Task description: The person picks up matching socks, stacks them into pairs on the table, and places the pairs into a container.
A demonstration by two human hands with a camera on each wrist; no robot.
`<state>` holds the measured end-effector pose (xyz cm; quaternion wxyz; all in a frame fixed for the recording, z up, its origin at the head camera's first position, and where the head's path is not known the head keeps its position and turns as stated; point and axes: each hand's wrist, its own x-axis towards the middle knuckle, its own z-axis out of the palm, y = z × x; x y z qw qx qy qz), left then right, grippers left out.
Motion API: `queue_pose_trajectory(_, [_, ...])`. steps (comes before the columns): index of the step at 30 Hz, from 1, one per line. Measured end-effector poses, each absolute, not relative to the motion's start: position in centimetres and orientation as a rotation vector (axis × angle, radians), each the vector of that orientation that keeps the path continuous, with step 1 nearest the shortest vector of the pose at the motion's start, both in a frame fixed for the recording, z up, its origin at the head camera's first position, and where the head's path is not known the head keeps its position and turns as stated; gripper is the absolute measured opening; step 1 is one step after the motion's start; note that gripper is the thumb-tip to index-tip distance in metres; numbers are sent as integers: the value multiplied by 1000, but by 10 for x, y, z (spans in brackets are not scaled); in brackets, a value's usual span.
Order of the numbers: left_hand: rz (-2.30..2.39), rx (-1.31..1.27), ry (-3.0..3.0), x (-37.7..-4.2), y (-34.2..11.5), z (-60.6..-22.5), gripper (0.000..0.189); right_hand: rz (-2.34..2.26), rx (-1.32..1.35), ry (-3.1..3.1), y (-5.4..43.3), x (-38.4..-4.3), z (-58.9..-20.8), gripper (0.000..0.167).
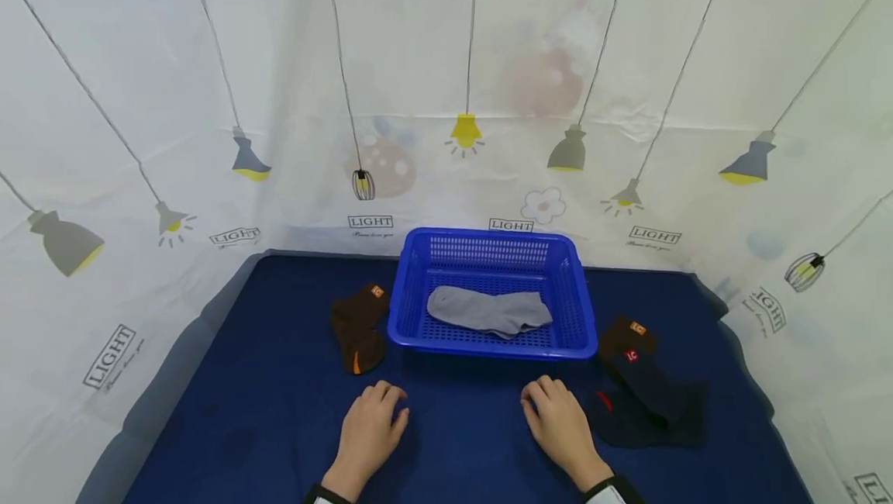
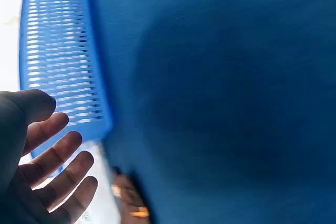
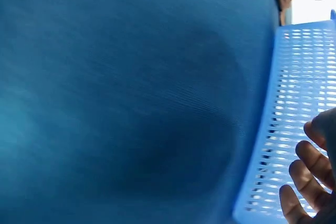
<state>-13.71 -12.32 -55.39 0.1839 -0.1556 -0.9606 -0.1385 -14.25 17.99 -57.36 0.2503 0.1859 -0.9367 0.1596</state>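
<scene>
Both hands are bare and hold nothing, their fingers loosely bent over the dark blue cloth in front of the basket. The left hand (image 1: 371, 426) is nearest to a brown sock (image 1: 359, 327) with an orange tag and an orange heel stripe. On the other side, the right hand (image 1: 560, 428) is just left of a dark navy sock (image 1: 649, 384) with a red tag. That sock overlaps another brown sock (image 1: 625, 337) and a dark sock (image 1: 617, 419) with a red stripe. A grey sock (image 1: 488, 310) lies inside the blue plastic basket (image 1: 491, 350).
The dark blue cloth (image 1: 265, 380) covers the work surface. White fabric (image 1: 300, 139) printed with hanging lamps rises behind the basket and along both sides. The basket has slotted walls and stands near the back edge.
</scene>
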Motion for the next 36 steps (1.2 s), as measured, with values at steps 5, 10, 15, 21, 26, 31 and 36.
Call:
queue_pose_trajectory(5, [-435, -386, -2800, -124, -124, -570, 14, 445, 431, -2592, 186, -131, -586, 19])
queue_pose_trajectory(10, [-478, -361, -2835, -117, -122, -575, 13, 429, 296, -2581, 211, -128, -589, 34])
queue_pose_trajectory(15, [-480, -366, -2877, -113, -120, -577, 12, 391, 70, -2610, 249, -121, -591, 52])
queue_pose_trajectory(21, [-467, -386, -2890, -113, -119, -574, 12, 358, -179, -2745, 292, -112, -590, 65])
queue_pose_trajectory(26, [-469, -389, -2895, -113, -119, -570, 12, 349, -305, -2859, 315, -108, -591, 65])
queue_pose_trajectory(31, [-472, -386, -2898, -113, -120, -568, 12, 408, -343, -2957, 329, -108, -593, 63])
queue_pose_trajectory(36, [-482, -393, -2914, -113, -119, -567, 12, 409, -269, -2944, 334, -111, -596, 56])
